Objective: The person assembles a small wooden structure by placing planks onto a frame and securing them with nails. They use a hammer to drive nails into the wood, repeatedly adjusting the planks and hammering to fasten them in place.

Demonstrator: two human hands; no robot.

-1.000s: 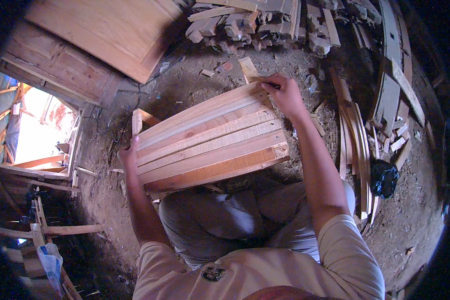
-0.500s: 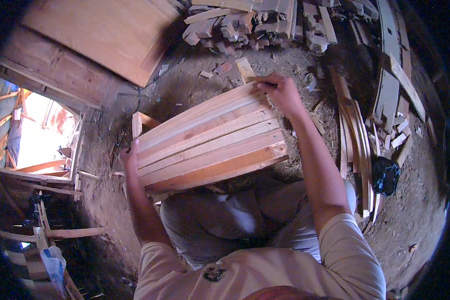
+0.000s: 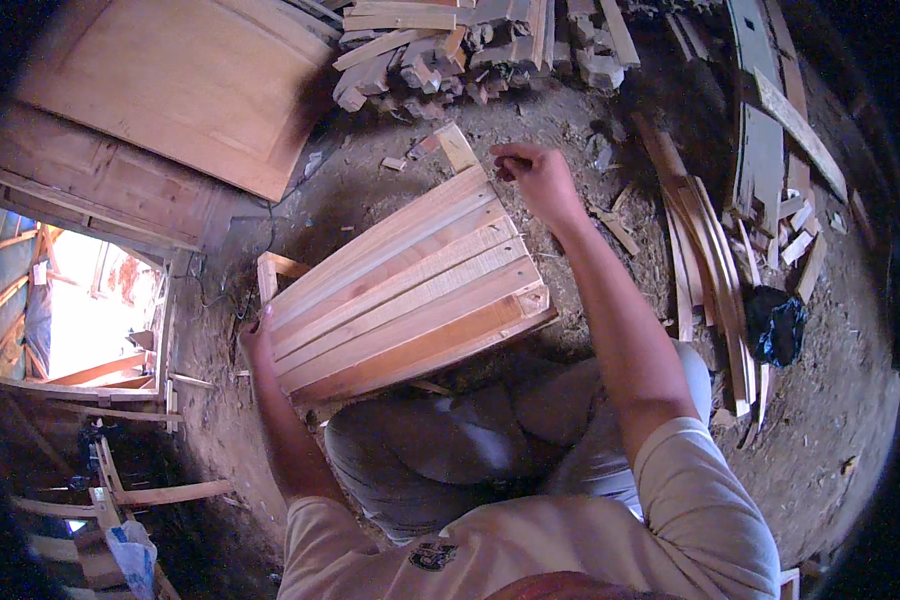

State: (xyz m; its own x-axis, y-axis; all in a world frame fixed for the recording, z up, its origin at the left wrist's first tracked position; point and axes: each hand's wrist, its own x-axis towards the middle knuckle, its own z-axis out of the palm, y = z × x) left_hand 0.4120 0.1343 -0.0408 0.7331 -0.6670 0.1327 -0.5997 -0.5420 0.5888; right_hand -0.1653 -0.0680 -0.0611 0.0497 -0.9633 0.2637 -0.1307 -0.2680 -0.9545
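A slatted wooden crate-like piece (image 3: 400,285) of pale boards lies slanted in front of my knees, its right end higher. Nails or nail holes dot the board ends at the right. My left hand (image 3: 258,338) grips its left end, thumb near the edge and the other fingers partly hidden. My right hand (image 3: 538,185) hovers just past the upper right corner, apart from the wood. Its fingers are loosely bent with gaps between them, and nothing shows in them. A short board (image 3: 456,148) juts out beyond that corner, and a wooden upright (image 3: 268,278) stands at the left end.
Stacked timber (image 3: 450,50) lies at the far side. Long strips (image 3: 708,270) and a black plastic bag (image 3: 776,325) are on the right. A large wooden panel (image 3: 180,85) leans at the upper left, above a bright opening (image 3: 100,290). Wood scraps litter the dirt floor (image 3: 610,150).
My right hand has let go of the upper right corner and moved slightly away from it. My left hand keeps its hold on the left end. The view has shifted a little.
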